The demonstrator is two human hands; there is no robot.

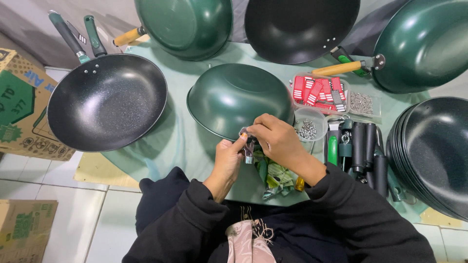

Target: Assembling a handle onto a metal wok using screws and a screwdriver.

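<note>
Both hands pinched together on a small metal bracket at the near rim of an upturned green wok.

Left hand (228, 160) and right hand (275, 139) meet, fingers closed on the metal bracket (247, 150), just near of the upturned wok (239, 97) at table centre. Right of the hands: small clear cup of screws (309, 127), a tray of red tags (319, 92) beyond it, dark handles (363, 146) laid in a row. Far left, a black-lined wok (107, 100) with handle fitted. Stacked pans (434, 151) at right edge.
</note>
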